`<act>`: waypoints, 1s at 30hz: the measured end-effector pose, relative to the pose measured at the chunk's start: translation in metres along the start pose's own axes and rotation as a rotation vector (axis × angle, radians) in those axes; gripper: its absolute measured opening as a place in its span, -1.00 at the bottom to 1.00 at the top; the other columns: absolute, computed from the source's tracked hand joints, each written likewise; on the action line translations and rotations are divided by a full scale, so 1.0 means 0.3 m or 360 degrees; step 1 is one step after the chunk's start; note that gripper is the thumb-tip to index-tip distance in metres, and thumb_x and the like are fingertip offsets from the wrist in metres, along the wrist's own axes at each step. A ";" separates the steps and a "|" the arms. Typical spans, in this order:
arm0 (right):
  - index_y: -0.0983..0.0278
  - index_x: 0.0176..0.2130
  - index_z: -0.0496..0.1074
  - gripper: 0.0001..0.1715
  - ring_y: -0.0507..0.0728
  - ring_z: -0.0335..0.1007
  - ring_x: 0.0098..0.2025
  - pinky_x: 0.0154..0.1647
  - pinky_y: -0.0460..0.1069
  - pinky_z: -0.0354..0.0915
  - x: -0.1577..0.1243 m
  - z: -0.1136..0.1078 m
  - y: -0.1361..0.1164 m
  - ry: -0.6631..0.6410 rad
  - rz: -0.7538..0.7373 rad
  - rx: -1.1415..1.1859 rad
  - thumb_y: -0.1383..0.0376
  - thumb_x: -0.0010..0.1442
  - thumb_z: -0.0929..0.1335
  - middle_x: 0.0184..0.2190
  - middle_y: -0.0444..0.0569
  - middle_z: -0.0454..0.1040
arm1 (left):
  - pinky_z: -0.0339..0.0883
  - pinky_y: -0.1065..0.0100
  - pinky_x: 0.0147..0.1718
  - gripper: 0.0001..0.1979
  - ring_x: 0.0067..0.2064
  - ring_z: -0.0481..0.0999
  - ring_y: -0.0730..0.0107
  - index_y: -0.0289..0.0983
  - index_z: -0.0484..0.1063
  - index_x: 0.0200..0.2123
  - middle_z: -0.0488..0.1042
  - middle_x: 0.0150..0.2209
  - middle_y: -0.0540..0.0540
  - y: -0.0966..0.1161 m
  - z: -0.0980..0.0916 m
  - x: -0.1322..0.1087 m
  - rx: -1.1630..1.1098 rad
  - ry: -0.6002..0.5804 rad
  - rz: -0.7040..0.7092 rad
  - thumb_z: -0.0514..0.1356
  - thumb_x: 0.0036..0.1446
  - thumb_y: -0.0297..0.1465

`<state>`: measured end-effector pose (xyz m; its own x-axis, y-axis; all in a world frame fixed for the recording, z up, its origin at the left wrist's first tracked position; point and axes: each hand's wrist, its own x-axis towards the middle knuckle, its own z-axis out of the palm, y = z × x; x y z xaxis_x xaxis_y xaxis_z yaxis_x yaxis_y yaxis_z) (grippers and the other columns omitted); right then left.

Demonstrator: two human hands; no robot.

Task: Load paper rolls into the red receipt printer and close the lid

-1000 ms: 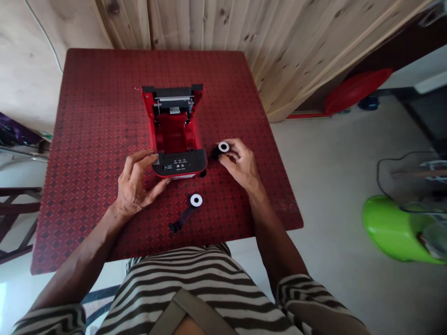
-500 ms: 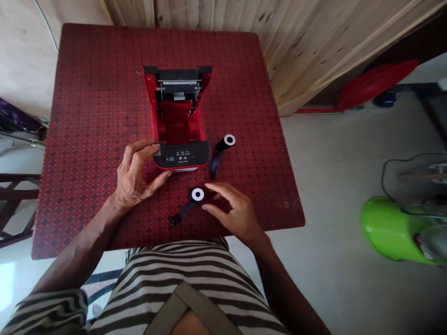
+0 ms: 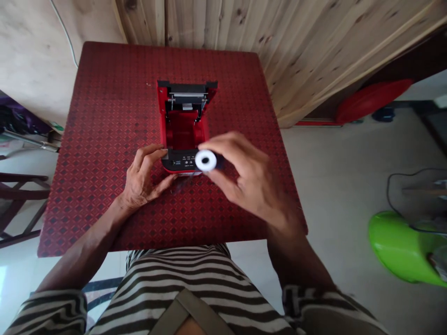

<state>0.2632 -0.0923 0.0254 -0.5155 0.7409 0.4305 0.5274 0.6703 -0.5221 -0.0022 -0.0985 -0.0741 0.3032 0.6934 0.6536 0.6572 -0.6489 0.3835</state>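
A small red and black printer [image 3: 185, 132] stands on the table with its lid tipped up and its red compartment exposed. At its front left corner is my left hand [image 3: 141, 179], fingers on the top panel and thumb against the front, gripping it. My right hand [image 3: 244, 170], slightly blurred, pinches a small roll [image 3: 206, 160] between thumb and fingers. The roll has a white end with a dark hole, a dark outer side and a blurred dark strip trailing from it. It is held above the printer's front right corner. The second roll cannot be seen now.
The table [image 3: 115, 107] has a red patterned cover and backs onto a wooden plank wall [image 3: 216, 23]. A dark wooden chair [image 3: 23, 200] stands at the left. On the floor at the right are a green plastic tub [image 3: 398, 246] and a cable.
My right hand has taken hold of the nearer roll and lifted it off the table, up toward the printer. My left hand remains on the printer's corner. The view has shifted slightly.
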 end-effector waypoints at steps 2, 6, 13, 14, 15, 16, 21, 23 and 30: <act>0.22 0.10 0.47 -0.68 0.30 0.52 0.09 0.17 0.25 0.45 0.105 0.012 0.040 -0.0120 -0.0029 -0.0207 0.43 0.37 0.40 -0.02 0.07 0.61 | 0.60 0.08 0.15 -0.38 0.19 0.57 0.12 -0.19 0.31 0.30 0.51 0.16 -0.24 0.002 -0.001 0.000 -0.0014 -0.0003 0.0002 0.39 0.28 -0.19; 0.34 0.03 0.51 -0.68 0.30 0.53 0.01 0.09 0.18 0.43 0.237 0.092 0.090 -0.0535 0.0097 -0.0575 0.56 0.33 0.35 -0.13 0.12 0.61 | 0.59 0.11 0.15 -0.35 0.18 0.58 0.13 -0.21 0.30 0.31 0.51 0.16 -0.24 0.004 0.000 -0.001 -0.0003 -0.0002 0.0002 0.42 0.26 -0.19; 0.40 0.06 0.56 -0.64 0.32 0.57 0.04 0.02 0.12 0.37 0.315 0.132 0.079 -0.0964 0.0262 -0.0777 0.56 0.38 0.28 -0.02 0.27 0.63 | 0.60 0.10 0.16 -0.35 0.19 0.59 0.13 -0.17 0.28 0.32 0.50 0.16 -0.22 0.007 0.002 -0.004 0.0009 -0.0016 -0.0030 0.39 0.28 -0.16; 0.39 0.07 0.57 -0.62 0.32 0.58 0.04 0.01 0.11 0.37 0.326 0.132 0.083 -0.1014 0.0287 -0.0760 0.55 0.39 0.28 -0.01 0.26 0.64 | 0.60 0.09 0.16 -0.35 0.19 0.59 0.13 -0.16 0.27 0.32 0.50 0.16 -0.22 0.007 0.001 -0.004 0.0015 -0.0022 -0.0034 0.39 0.28 -0.15; 0.38 0.07 0.57 -0.61 0.31 0.58 0.04 0.00 0.10 0.37 0.336 0.135 0.090 -0.1054 0.0301 -0.0739 0.55 0.39 0.27 -0.01 0.24 0.65 | 0.60 0.08 0.16 -0.35 0.19 0.59 0.12 -0.15 0.27 0.33 0.50 0.16 -0.21 0.008 0.001 -0.004 0.0019 -0.0028 -0.0038 0.39 0.28 -0.15; 0.38 0.06 0.58 -0.60 0.31 0.59 0.05 0.00 0.10 0.36 0.344 0.140 0.099 -0.1076 0.0302 -0.0716 0.56 0.39 0.27 -0.01 0.23 0.65 | 0.60 0.08 0.16 -0.35 0.19 0.59 0.12 -0.15 0.27 0.33 0.51 0.16 -0.20 0.009 0.000 -0.003 0.0019 -0.0030 -0.0042 0.39 0.28 -0.15; 0.36 -0.06 0.63 -0.69 0.29 0.58 0.01 0.00 0.10 0.36 0.339 0.171 0.158 -0.0948 0.0263 -0.0579 0.56 0.37 0.32 -0.09 0.19 0.67 | 0.59 0.10 0.16 -0.34 0.19 0.58 0.12 -0.20 0.31 0.31 0.51 0.15 -0.24 0.014 -0.003 0.006 -0.0025 -0.0012 -0.0023 0.44 0.23 -0.21; 0.33 -0.06 0.63 -0.72 0.26 0.59 -0.03 0.01 0.10 0.36 0.313 0.158 0.170 -0.0804 0.0189 -0.0450 0.55 0.37 0.35 -0.13 0.14 0.68 | 0.59 0.11 0.15 -0.34 0.18 0.59 0.12 -0.21 0.31 0.30 0.52 0.15 -0.26 0.015 -0.005 0.008 -0.0018 -0.0009 -0.0021 0.45 0.22 -0.23; 0.24 -0.08 0.64 -0.85 0.16 0.59 -0.07 0.05 0.08 0.42 0.164 0.066 0.144 -0.0485 -0.0084 0.0075 0.29 0.46 0.41 -0.14 -0.04 0.70 | 0.57 0.03 0.13 -0.45 0.15 0.59 0.10 -0.15 0.33 0.28 0.54 0.14 -0.21 0.014 -0.032 0.005 -0.0055 -0.0063 -0.0098 0.29 0.34 -0.06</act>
<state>0.2473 -0.0276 0.0094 -0.7238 0.6537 0.2207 0.4664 0.6993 -0.5418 -0.0056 -0.1030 -0.0653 0.2905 0.7439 0.6019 0.6514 -0.6145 0.4451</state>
